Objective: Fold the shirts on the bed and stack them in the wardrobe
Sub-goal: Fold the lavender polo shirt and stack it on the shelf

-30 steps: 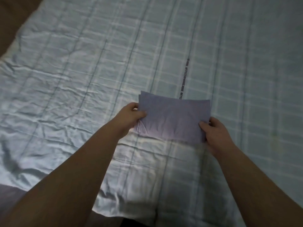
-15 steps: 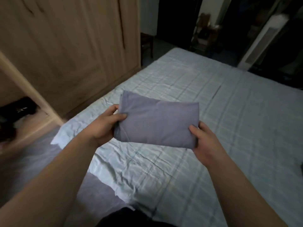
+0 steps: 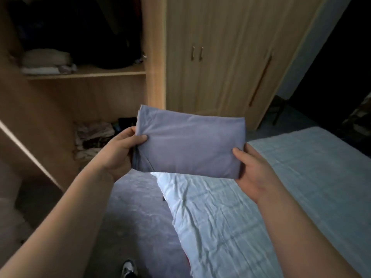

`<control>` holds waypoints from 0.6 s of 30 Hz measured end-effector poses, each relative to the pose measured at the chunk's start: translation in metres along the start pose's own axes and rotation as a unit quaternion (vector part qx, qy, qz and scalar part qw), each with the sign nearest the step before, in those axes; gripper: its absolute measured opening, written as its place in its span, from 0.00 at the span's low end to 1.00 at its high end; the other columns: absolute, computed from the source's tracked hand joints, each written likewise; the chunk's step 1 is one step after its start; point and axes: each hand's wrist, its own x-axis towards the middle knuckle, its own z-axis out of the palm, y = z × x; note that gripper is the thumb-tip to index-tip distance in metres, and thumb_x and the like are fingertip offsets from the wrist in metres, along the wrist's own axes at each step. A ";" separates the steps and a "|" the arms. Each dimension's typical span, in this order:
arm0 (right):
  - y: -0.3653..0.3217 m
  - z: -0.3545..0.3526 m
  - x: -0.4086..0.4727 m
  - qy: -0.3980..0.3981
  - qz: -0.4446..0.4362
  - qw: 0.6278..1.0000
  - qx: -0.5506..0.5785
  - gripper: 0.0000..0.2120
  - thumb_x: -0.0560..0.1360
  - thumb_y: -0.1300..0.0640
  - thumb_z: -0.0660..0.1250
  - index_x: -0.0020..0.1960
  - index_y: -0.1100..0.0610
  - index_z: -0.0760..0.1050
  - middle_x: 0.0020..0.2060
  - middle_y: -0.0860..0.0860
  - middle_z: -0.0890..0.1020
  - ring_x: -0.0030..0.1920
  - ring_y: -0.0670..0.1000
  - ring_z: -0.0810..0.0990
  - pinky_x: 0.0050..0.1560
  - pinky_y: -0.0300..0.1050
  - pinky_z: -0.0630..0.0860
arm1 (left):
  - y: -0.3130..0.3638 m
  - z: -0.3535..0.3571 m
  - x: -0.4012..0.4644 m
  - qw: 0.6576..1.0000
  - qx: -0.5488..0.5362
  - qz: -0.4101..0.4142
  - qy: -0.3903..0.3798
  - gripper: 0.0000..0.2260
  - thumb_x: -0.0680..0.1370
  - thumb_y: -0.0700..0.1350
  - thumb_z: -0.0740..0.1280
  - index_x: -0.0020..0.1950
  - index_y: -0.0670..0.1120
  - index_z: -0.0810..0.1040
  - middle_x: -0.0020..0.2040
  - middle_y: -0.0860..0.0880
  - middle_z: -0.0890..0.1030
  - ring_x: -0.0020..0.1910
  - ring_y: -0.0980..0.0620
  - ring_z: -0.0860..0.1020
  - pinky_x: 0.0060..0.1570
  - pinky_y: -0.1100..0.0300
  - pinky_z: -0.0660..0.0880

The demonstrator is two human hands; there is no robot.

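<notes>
A folded lilac shirt (image 3: pixel 190 143) is held in the air between both hands, above the corner of the bed (image 3: pixel 281 187). My left hand (image 3: pixel 122 151) grips its left edge with the thumb on top. My right hand (image 3: pixel 253 169) grips its right lower corner, thumb on top as well. Behind the shirt stands the wooden wardrobe (image 3: pixel 156 57), its left section open. A shelf (image 3: pixel 88 74) inside carries a pile of folded light clothes (image 3: pixel 46 61).
Rumpled patterned clothes (image 3: pixel 92 137) lie on the wardrobe's bottom. Dark garments hang above the shelf. The open wardrobe door (image 3: pixel 28 127) juts out at left. The right wardrobe doors (image 3: pixel 220 57) are closed. A purple blanket (image 3: pixel 136 207) hangs off the bed side; a shoe (image 3: pixel 128 268) shows below.
The shirt has been lifted off the bed, and my view has swung left from the bed to the open wardrobe. Both hands keep the same hold on it.
</notes>
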 end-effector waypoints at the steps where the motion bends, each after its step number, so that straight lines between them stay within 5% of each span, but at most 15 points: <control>1: 0.008 0.026 0.018 -0.017 0.010 1.000 0.004 0.16 0.80 0.66 0.58 0.66 0.63 0.73 0.59 0.60 0.81 0.58 0.59 0.81 0.59 0.56 0.78 | 0.011 -0.022 0.002 1.000 -0.009 0.013 0.021 0.13 0.72 0.39 0.71 0.55 0.42 0.77 0.53 0.41 0.81 0.51 0.43 0.80 0.57 0.43 0.77; 4: 0.037 0.105 0.073 -0.064 0.037 0.997 0.013 0.13 0.79 0.67 0.59 0.61 0.62 0.74 0.56 0.61 0.83 0.54 0.58 0.83 0.54 0.55 0.81 | 0.044 -0.091 0.013 0.995 -0.020 0.063 0.079 0.10 0.69 0.40 0.73 0.49 0.45 0.78 0.46 0.44 0.83 0.44 0.48 0.82 0.44 0.52 0.81; 6: 0.059 0.156 0.115 -0.089 0.042 0.995 -0.009 0.11 0.79 0.67 0.59 0.58 0.60 0.76 0.56 0.60 0.83 0.56 0.58 0.82 0.59 0.57 0.78 | 0.067 -0.136 0.028 0.987 -0.011 0.096 0.127 0.16 0.65 0.41 0.77 0.49 0.45 0.77 0.44 0.46 0.83 0.42 0.49 0.82 0.42 0.54 0.81; 8: 0.076 0.207 0.157 -0.107 0.031 0.993 -0.042 0.09 0.79 0.67 0.60 0.54 0.59 0.77 0.55 0.59 0.83 0.55 0.57 0.81 0.61 0.57 0.75 | 0.090 -0.176 0.047 0.975 0.013 0.126 0.185 0.12 0.69 0.40 0.74 0.49 0.45 0.77 0.43 0.48 0.84 0.42 0.50 0.81 0.45 0.52 0.80; 14: 0.115 0.320 0.261 -0.124 0.018 0.990 -0.068 0.08 0.80 0.66 0.61 0.54 0.58 0.77 0.51 0.56 0.84 0.50 0.54 0.83 0.49 0.49 0.79 | 0.154 -0.270 0.118 0.955 0.049 0.129 0.262 0.07 0.76 0.37 0.70 0.53 0.44 0.77 0.50 0.45 0.83 0.49 0.45 0.81 0.50 0.45 0.78; 18: 0.129 0.357 0.326 -0.114 0.025 0.991 -0.068 0.08 0.79 0.65 0.62 0.55 0.59 0.77 0.53 0.58 0.84 0.52 0.56 0.83 0.55 0.55 0.79 | 0.180 -0.304 0.175 0.950 0.054 0.134 0.278 0.08 0.75 0.37 0.71 0.52 0.44 0.77 0.49 0.46 0.83 0.48 0.47 0.82 0.51 0.46 0.79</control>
